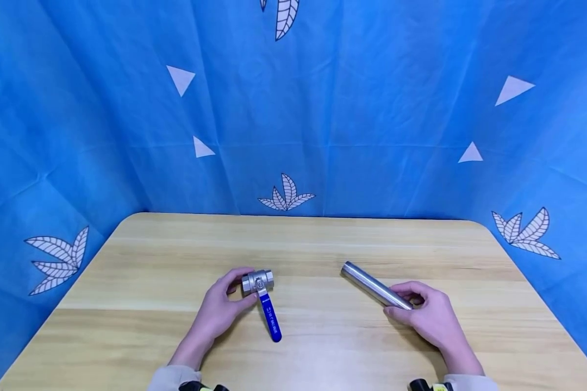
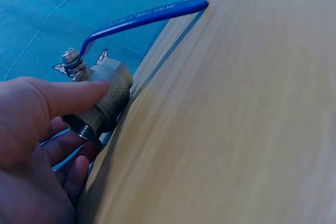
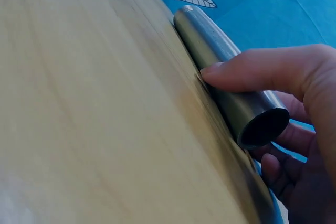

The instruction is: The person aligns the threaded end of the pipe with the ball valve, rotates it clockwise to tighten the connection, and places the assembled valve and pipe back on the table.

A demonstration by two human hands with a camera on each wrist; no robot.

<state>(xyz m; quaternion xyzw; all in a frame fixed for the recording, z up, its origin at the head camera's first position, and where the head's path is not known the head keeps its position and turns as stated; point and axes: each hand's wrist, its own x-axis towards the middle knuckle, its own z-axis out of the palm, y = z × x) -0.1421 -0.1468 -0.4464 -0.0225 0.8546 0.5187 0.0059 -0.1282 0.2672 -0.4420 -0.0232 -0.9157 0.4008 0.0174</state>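
On the left of the table in the head view sits a metal ball valve point(image 1: 269, 279) with a long blue lever handle point(image 1: 271, 320). My left hand point(image 1: 218, 308) holds its body, thumb on the near side and fingers behind. In the left wrist view, the open threaded end of the valve body point(image 2: 116, 98) faces the palm. To the right, a silver metal pipe point(image 1: 369, 284) lies slanted, its far end toward the upper left. My right hand point(image 1: 432, 315) grips it near the closer end. In the right wrist view, the hollow mouth of the pipe point(image 3: 210, 40) shows beside the fingers.
Beneath both parts is a light wooden table point(image 1: 313, 244) with rounded back corners. A blue curtain point(image 1: 298, 108) with white leaf and triangle prints hangs behind it and along both sides. Bare tabletop separates the valve and the pipe.
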